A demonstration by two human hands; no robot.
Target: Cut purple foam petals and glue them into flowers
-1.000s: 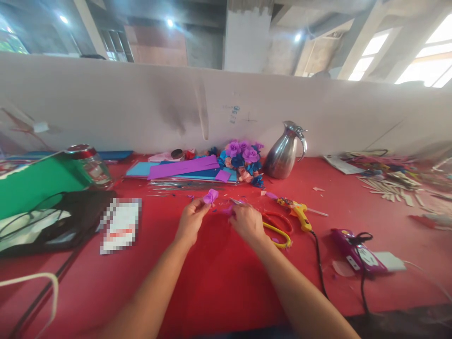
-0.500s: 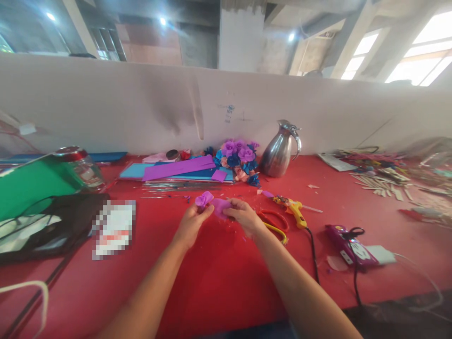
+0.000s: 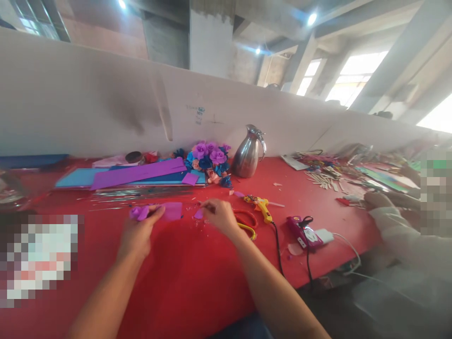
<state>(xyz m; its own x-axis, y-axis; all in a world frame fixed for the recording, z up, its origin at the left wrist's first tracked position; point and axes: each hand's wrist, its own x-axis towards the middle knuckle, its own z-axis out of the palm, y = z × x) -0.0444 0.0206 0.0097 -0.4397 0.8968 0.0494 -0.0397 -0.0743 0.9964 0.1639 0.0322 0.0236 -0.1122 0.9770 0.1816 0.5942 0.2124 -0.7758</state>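
My left hand (image 3: 137, 235) is closed around a small purple paper flower (image 3: 139, 213). A flat purple paper square (image 3: 173, 211) juts out to the right from its thumb; whether the hand grips this too is unclear. Apart from it, to the right, my right hand (image 3: 221, 216) has its fingers pinched together at a small purple paper piece (image 3: 198, 214). Beside the right wrist lie scissors with red and yellow handles (image 3: 249, 221), their blades hidden. Just beyond rests a yellow glue gun (image 3: 263, 210) on its black cord.
Behind the hands are a paper flower bunch (image 3: 212, 157), purple strips (image 3: 141, 174) on blue sheets, thin wires (image 3: 113, 197) and a steel jug (image 3: 246, 155). A magenta power strip (image 3: 303, 233) with cables lies right. At far right, another person's arm (image 3: 384, 216) rests by wooden sticks (image 3: 325, 181).
My view has swung to the right, bringing another person into sight. My hands have moved apart, the left one keeping the flower. The purple piece between them has parted from one hand.
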